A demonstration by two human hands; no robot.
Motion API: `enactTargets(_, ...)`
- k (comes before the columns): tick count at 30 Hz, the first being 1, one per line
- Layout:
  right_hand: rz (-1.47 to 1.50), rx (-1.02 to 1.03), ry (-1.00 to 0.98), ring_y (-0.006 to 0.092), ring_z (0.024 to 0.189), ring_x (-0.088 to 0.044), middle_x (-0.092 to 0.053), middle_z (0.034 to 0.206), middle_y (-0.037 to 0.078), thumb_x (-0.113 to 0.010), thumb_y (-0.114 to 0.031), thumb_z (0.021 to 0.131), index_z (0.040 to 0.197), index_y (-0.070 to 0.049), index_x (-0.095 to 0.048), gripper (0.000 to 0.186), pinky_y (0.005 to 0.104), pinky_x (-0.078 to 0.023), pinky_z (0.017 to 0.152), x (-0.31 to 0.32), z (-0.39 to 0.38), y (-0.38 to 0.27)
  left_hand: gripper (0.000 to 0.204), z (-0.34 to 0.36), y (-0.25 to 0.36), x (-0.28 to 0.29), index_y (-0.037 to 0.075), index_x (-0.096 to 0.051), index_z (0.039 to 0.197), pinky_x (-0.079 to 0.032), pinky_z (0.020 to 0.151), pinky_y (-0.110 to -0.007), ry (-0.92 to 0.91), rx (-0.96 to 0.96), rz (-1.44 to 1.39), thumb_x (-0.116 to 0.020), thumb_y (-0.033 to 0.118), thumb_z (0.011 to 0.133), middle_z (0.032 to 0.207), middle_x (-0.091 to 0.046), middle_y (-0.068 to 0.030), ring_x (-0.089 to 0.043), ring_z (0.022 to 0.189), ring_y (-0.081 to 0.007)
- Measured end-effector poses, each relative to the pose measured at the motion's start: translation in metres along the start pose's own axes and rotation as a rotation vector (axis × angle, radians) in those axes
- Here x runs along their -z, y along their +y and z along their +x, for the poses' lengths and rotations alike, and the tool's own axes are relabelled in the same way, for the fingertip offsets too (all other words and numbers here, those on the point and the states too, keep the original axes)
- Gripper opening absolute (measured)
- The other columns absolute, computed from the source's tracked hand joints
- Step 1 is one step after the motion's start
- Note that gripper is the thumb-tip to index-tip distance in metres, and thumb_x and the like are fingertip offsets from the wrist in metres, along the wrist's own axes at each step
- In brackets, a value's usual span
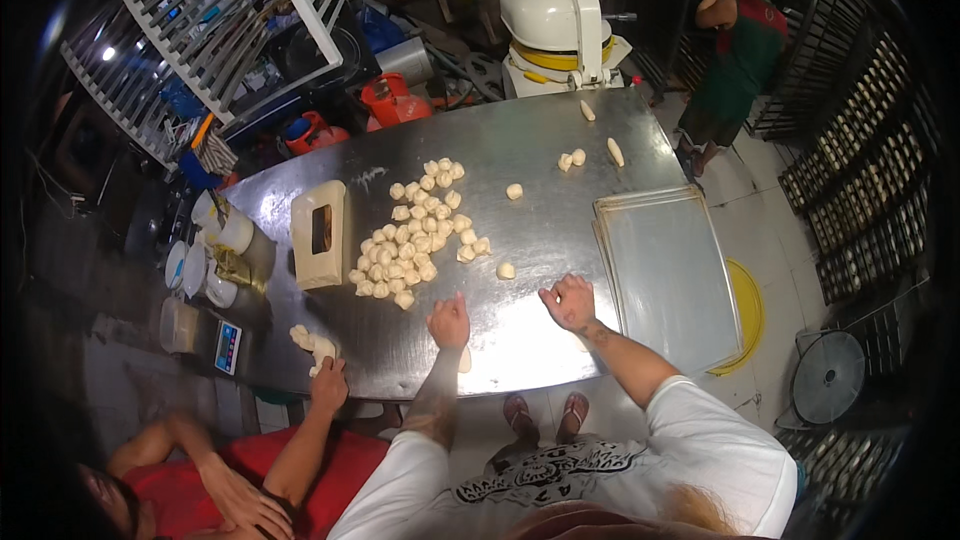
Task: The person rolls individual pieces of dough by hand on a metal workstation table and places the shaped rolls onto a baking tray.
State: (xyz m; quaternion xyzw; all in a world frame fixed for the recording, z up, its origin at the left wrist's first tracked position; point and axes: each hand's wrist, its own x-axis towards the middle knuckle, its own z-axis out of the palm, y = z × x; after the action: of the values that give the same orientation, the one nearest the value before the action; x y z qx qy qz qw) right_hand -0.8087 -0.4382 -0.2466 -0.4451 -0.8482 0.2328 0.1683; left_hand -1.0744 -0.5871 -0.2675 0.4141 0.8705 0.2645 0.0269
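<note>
My left hand (449,322) is over the steel table, just in front of a large cluster of pale dough balls (405,255). Its fingers look curled in, and whatever lies under them is hidden. To its right, my right hand (568,302) has loosely bent fingers and the thumb apart, with nothing seen in it. Between and beyond the hands sits a single dough ball (506,271). A piece of dough (465,359) lies beside my left wrist. Another piece of dough (582,344) shows partly beneath my right wrist.
Stacked metal trays (675,270) lie at right on the steel table (540,365). A wooden box (320,235), tubs and a digital scale (228,347) stand left. A co-worker's hand (328,380) touches dough (316,345). Beyond are a white machine (550,20), another person (745,50) and racks.
</note>
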Motion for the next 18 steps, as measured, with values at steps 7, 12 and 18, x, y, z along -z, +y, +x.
enactTargets(7,-0.188,0.269,-0.096,0.0323,0.120,-0.058,-0.066,0.127,0.014,-0.064,-0.060,0.099,0.134,-0.007,-0.068,0.063,0.0467,-0.044,0.103,0.015,-0.058,0.015,0.047,-0.065,-0.005,0.028,0.004,-0.069,0.125,-0.044,0.093,-0.052,0.035,-0.298,0.175,-0.075,0.040,0.095,0.123,-0.066,-0.0186,-0.063,0.106,-0.0370)
enactTargets(12,-0.180,0.207,-0.036,0.0345,0.136,-0.051,-0.059,0.143,0.020,-0.065,-0.060,0.099,0.151,-0.002,-0.055,0.078,0.0496,-0.038,0.114,0.020,-0.080,0.022,0.053,-0.089,-0.001,0.037,0.005,-0.065,0.142,-0.042,0.104,-0.051,0.102,-0.229,0.247,-0.062,0.043,0.105,0.139,-0.063,-0.0203,-0.061,0.117,-0.0365)
enactTargets(18,-0.232,0.274,-0.208,0.0330,0.118,-0.061,-0.069,0.129,0.018,-0.063,-0.061,0.099,0.118,-0.003,-0.074,0.062,0.0499,-0.040,0.109,0.045,-0.111,0.040,0.034,-0.100,-0.018,0.051,0.008,-0.075,0.114,-0.046,0.091,-0.051,-0.021,-0.280,0.178,-0.060,0.038,0.107,0.112,-0.071,-0.0131,-0.066,0.097,-0.0311)
